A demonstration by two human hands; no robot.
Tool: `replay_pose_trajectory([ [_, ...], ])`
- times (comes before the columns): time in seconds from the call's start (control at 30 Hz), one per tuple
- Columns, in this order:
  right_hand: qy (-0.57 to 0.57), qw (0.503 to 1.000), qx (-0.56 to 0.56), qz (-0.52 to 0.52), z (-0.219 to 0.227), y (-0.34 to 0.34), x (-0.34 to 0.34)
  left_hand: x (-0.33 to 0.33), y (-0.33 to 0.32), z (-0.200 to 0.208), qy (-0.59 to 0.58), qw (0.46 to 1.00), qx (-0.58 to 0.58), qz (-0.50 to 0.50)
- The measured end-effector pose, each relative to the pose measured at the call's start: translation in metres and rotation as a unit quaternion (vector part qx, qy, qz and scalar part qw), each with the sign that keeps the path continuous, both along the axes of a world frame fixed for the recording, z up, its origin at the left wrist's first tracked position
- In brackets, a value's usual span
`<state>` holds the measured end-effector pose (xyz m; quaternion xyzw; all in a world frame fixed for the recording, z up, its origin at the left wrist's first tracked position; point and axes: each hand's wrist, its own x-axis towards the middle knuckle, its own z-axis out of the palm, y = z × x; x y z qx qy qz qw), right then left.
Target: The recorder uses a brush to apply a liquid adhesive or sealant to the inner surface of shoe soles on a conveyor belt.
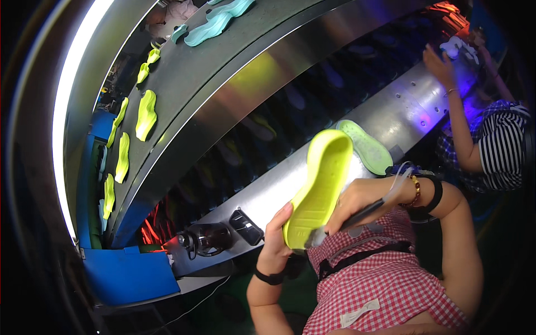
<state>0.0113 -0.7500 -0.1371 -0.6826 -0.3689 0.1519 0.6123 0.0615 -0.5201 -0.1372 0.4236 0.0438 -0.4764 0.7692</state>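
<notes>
My left hand holds a bright yellow-green shoe sole near its lower end, tilted up with its hollow inner face showing. In my right hand is a brush with a dark handle. A clear tube runs by the wrist. The pale bristle end meets the sole near its lower end; blur hides the exact contact. Beyond that hand, a pale green sole-shaped piece lies on the metal bench.
A curved dark conveyor carries several yellow-green soles and light blue soles. On the bench's left stand a dark jug-like container and a black phone-like object. A co-worker works at right.
</notes>
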Motion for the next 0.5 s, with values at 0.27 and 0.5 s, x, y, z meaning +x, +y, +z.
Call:
replay_pose_trajectory([
  [0.27, -0.094, 0.995, -0.011, 0.027, 0.004, -0.016, -0.001, -0.005, 0.001, 0.016, 0.018, 0.989, 0.114, -0.095],
  [0.5, -0.077, 0.996, -0.043, 0.028, 0.017, -0.036, 0.005, -0.009, 0.013, 0.024, 0.056, 0.993, 0.063, -0.078],
])
